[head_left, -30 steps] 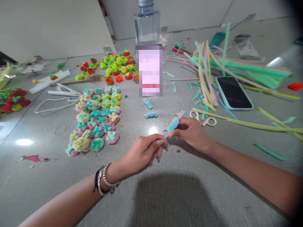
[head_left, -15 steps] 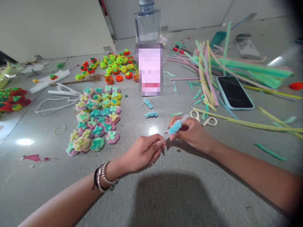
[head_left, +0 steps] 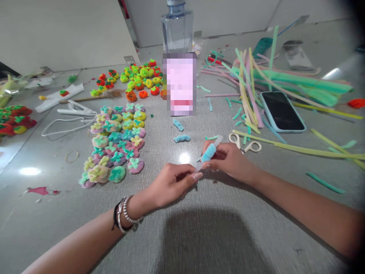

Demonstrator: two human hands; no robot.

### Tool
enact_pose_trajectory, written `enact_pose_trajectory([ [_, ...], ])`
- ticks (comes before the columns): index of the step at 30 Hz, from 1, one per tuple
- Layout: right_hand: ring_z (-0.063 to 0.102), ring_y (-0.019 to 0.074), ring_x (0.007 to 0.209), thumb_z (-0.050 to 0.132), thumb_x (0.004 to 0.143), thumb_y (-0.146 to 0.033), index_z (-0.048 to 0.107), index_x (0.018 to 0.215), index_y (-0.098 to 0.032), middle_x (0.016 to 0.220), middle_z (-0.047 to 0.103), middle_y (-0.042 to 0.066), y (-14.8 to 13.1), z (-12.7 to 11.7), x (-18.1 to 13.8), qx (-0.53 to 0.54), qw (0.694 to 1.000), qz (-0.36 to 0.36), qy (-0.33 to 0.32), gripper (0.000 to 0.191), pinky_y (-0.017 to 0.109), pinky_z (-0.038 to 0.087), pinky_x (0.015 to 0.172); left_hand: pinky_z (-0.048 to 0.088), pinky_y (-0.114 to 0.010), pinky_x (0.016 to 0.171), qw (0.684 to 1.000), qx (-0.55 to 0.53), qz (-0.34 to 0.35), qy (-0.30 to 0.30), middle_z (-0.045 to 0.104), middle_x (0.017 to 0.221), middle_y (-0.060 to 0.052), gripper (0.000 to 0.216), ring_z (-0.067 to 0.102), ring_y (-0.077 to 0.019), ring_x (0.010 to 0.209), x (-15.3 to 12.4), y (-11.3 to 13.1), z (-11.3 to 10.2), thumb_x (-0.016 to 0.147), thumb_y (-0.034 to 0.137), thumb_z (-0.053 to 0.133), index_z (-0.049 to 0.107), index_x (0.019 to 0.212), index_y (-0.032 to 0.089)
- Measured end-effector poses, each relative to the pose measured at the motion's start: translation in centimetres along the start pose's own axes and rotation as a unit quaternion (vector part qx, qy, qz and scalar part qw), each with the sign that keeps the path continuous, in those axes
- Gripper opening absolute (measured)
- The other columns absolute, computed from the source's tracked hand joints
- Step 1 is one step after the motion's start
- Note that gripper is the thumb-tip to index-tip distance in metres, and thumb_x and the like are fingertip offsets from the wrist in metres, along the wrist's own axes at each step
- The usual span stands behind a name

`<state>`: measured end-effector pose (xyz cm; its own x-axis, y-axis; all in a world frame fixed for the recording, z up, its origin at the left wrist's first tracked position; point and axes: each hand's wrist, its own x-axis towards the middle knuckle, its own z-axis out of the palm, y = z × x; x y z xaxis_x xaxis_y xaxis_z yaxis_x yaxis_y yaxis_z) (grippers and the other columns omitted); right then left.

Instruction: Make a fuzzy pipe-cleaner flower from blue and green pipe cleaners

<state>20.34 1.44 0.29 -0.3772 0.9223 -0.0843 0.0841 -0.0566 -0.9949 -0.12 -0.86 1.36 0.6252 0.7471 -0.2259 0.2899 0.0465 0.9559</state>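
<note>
Your left hand [head_left: 171,184] sits centre frame, fingers pinched tight on the lower end of a clear rod [head_left: 218,141]. Your right hand [head_left: 230,160] is just right of it, fingers closed around the blue fuzzy coil [head_left: 209,152] wound on that rod. The rod tilts up to the right, held just above the bench [head_left: 199,236].

The bench is grey with a fine weave texture and glare spots at centre and left. Your shadow falls at bottom centre.

- Two loose blue coils [head_left: 181,138] lie just above your hands.
- A pastel flower pile [head_left: 116,144] is left of centre, with orange-yellow pieces [head_left: 137,80] above it.
- A white cable [head_left: 65,127] and a rubber band [head_left: 72,156] are at the left.
- The scissors [head_left: 245,144] are just beside your right hand, and the phone [head_left: 282,111] lies face up at upper right.
- Long fuzzy stems [head_left: 285,82] are strewn across the right, with short green offcuts around them.
- A water bottle [head_left: 177,28] stands at top centre.
- A pale panel [head_left: 57,30] leans at upper left, against a white wall behind.
</note>
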Motion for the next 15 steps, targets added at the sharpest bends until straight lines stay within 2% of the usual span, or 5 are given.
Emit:
enact_pose_trajectory([
  [5,0.045,0.0117,0.061,0.077,0.072,-0.039,0.059,0.066,-0.020,0.064,0.048,-0.004,0.33,-0.30,0.07,-0.007,0.998,-0.020,-0.064,0.027,0.027,0.036,0.055,0.021,-0.019,0.041,1.000,-0.006,0.015,-0.021,0.037,0.052,0.005,0.041,0.031,-0.0059,0.047,-0.12,0.25,-0.40,0.093,0.042,0.049,0.050,0.062,0.015],
  [10,0.045,0.0111,0.059,0.080,0.069,-0.036,0.059,0.063,-0.020,0.063,0.049,-0.004,0.37,-0.26,0.05,0.010,0.997,-0.019,-0.074,0.027,0.026,0.034,0.052,0.021,-0.020,0.040,0.996,-0.070,-0.009,-0.055,0.039,0.049,0.004,0.043,0.031,-0.0058,0.044,-0.19,0.10,-0.75,0.093,0.043,0.050,0.047,0.059,0.016],
  [15,0.047,0.0115,0.058,0.081,0.069,-0.034,0.060,0.063,-0.020,0.064,0.052,-0.003,0.20,-0.13,-0.19,0.009,0.997,-0.029,-0.075,0.026,0.026,0.037,0.051,0.020,-0.021,0.040,0.995,-0.072,-0.017,-0.072,0.036,0.048,0.005,0.045,0.029,-0.0062,0.044,-0.28,0.20,-0.97,0.094,0.043,0.049,0.046,0.057,0.016],
])
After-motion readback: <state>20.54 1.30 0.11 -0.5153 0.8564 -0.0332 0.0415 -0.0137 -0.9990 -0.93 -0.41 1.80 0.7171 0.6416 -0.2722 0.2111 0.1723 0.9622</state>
